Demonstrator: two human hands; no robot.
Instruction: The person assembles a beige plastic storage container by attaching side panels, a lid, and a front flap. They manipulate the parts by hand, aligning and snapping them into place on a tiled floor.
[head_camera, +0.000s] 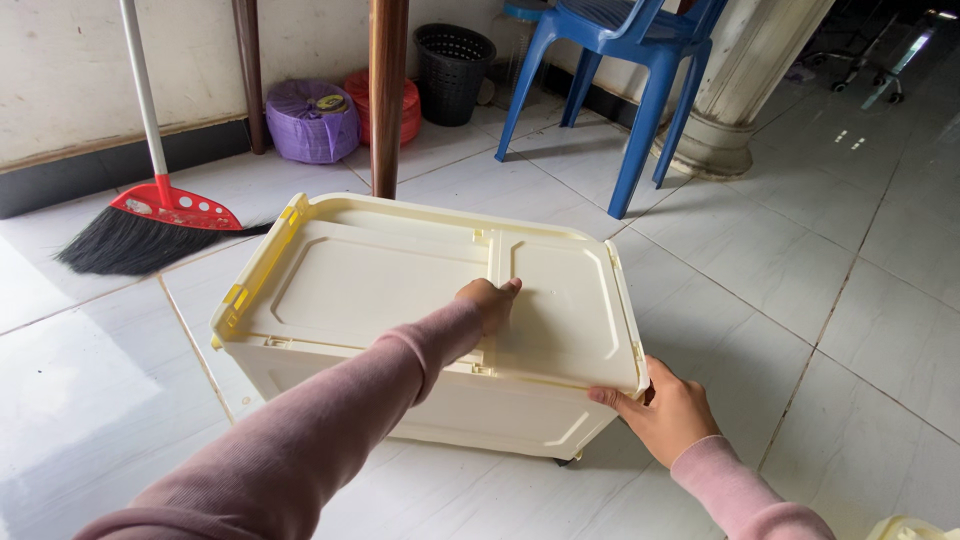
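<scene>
A large cream plastic storage box (330, 290) with a hinged two-part lid and yellow side latches sits on the white tiled floor. My left hand (490, 302), in a pink sleeve, rests flat on the lid near its middle seam. My right hand (668, 412) grips the lid's near right corner edge, fingers hooked under the rim. A small dark wheel shows under the box's near right corner.
A red-headed broom (150, 225) lies at the left. A brown pole (386, 95) stands just behind the box. A blue plastic chair (640, 70), a black basket (452, 70), a purple basket (312, 122) and a white pillar base (715, 140) stand farther back.
</scene>
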